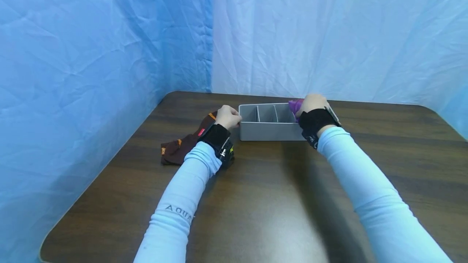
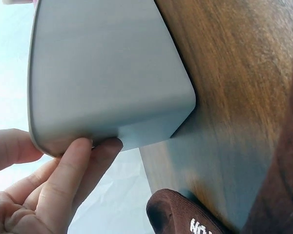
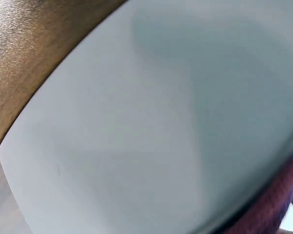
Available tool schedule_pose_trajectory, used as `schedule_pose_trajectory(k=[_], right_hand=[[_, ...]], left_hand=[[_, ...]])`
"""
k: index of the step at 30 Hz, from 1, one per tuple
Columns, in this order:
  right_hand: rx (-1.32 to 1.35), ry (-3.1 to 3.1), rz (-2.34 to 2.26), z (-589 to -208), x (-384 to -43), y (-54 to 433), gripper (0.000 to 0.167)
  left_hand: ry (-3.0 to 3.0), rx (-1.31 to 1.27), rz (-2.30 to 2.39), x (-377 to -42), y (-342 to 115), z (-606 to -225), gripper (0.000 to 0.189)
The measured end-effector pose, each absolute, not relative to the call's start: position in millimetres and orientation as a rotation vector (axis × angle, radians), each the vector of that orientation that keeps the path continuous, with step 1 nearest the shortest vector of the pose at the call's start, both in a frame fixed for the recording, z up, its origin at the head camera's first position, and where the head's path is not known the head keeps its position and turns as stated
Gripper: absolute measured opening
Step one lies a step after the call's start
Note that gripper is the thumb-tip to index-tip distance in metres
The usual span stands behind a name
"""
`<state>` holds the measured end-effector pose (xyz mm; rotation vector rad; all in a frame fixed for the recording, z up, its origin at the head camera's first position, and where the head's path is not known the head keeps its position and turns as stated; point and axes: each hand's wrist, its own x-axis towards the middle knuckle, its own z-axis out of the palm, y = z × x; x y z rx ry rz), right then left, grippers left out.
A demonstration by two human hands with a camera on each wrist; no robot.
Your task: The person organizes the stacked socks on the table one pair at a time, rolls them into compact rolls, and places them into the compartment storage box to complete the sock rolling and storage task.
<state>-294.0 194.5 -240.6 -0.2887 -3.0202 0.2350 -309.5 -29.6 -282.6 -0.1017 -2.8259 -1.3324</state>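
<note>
The gray box [image 1: 272, 132] in front of you stands upright near the tabletop's far edge, a little left of that edge's middle, its long plain wall turned towards you. It is smooth and matte with rounded corners, and thin dividers part its inside; the three compartments you can see from the left look bare. At its right end, bright purple fabric [image 1: 294, 106] bunches up at the rim, and how much of it sits inside is hidden. Your left hand [image 1: 227, 117] has the box's left end pinched at the corner, thumb at the rim and fingers against the outer wall. Your right hand [image 1: 313, 102] is bent down over the right end, against the purple fabric; its fingers are out of sight, so I can't tell whether they are clamped on it. Both your arms reach forward in pale blue sleeves [image 1: 380, 198], with black straps [image 1: 317, 123] at the wrists. Dark brown fabric [image 1: 183, 148] with orange patches and a red tag lies left of the box, towards the tabletop's left edge, partly behind your left wrist. The tabletop [image 1: 270, 198] is dark wood grain with rounded far corners, glossy towards you, and creased light-blue sheeting [image 1: 274, 31] hangs beyond its far and left edges.
</note>
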Motion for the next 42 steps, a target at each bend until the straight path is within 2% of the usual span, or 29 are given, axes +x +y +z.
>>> schedule_pose_trajectory(k=[3, 12, 21, 31, 38, 42], right_hand=[[-0.283, -3.011, 0.108, -249, -301, 190, 0.032], [-0.327, -2.999, 0.043, -263, -316, 184, 0.031], [-0.215, -3.002, -0.009, -259, -311, 186, 0.029], [-0.214, -2.975, 0.002, -270, -323, 191, 0.031], [-0.145, -2.986, 0.010, -263, -312, 190, 0.029], [-0.191, -2.999, 0.052, -264, -315, 192, 0.027]], left_hand=[[-2.834, -0.100, -1.300, -310, -30, -283, 0.019], [-2.836, -0.096, -1.358, -311, -28, -282, 0.019], [-2.817, -0.079, -1.398, -310, -27, -279, 0.015], [-2.779, -0.100, -1.426, -309, -27, -284, 0.017], [-2.755, -0.133, -1.353, -312, -27, -285, 0.031], [-2.786, -0.099, -1.282, -320, -25, -286, 0.023]])
